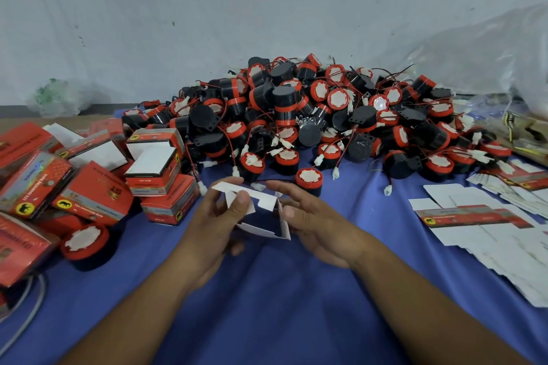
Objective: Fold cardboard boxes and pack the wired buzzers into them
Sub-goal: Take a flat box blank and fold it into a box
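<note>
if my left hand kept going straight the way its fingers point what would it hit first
Most likely the red-capped buzzer at the near edge of the pile, just past the cardboard box the left hand holds; depth is hard to judge.

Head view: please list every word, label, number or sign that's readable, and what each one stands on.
"ST": large letters, upside down, on a red folded box; my best reading.
Yellow disc with black animal silhouette: a wordless sign on that box and the flat box blank.
Small print on both: too blurred to read.
Buzzers and half-folded box: no text shows.
</note>
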